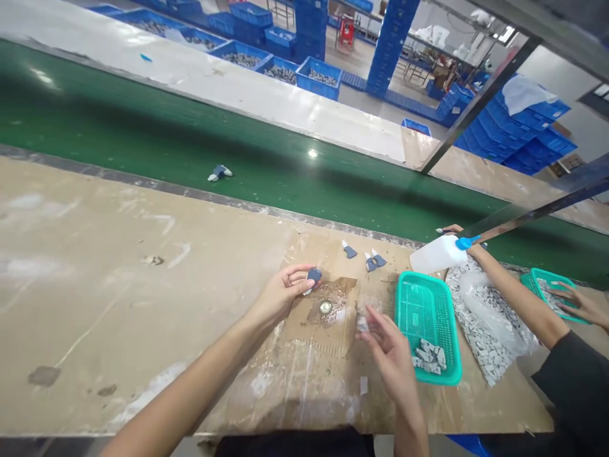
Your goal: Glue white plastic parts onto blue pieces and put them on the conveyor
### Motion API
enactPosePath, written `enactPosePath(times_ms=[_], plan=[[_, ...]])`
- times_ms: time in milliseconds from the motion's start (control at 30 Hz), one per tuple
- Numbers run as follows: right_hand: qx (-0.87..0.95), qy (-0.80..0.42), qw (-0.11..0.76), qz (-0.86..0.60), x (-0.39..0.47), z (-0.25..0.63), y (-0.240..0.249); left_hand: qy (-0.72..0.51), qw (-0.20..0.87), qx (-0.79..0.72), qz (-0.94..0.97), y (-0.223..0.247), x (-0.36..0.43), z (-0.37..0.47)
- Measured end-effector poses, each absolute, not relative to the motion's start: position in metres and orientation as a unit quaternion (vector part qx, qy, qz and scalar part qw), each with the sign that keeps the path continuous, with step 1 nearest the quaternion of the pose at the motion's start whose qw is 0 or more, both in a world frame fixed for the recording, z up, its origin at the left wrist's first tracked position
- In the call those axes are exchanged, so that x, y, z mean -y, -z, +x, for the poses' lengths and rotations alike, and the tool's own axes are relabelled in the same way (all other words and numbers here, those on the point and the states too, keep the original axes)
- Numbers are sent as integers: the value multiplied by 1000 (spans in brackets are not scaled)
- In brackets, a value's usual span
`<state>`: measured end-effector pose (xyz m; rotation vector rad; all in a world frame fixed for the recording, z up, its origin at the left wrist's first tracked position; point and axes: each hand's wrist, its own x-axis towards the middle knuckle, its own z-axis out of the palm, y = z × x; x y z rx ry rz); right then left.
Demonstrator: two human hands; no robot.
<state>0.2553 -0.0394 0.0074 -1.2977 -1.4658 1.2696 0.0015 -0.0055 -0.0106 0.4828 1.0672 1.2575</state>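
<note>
Between its thumb and fingers my left hand (292,284) holds a dark blue-grey piece (314,275) above the left edge of a stained cardboard sheet (304,327). A small round metallic disc (325,308) lies on that sheet. To its right, my right hand (387,346) pinches a small pale piece (363,324). Dark pieces with white tips (349,250) (375,261) rest on the table beyond both hands. The green basket (454,343) right of my right hand holds several grey-white pieces (429,357).
A white bottle with a blue cap (438,254) and a bag of pieces (485,330) are beyond and right of the basket. A co-worker's arms (528,292) reach in from the right, near another green basket (535,279). The green belt (266,184) runs behind the table.
</note>
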Motion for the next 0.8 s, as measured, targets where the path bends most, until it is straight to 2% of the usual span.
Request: enactPosePath(times_ms=[200,533,800], plan=[[640,-414,359,-539,31,217,20,-561,679,-427,206,19,11,-1],[745,-234,386,-491,33,202,40,-595,666,-409,191,20,15,-13],[782,-197,388,-447,32,199,43,-598,658,-403,215,27,13,-13]])
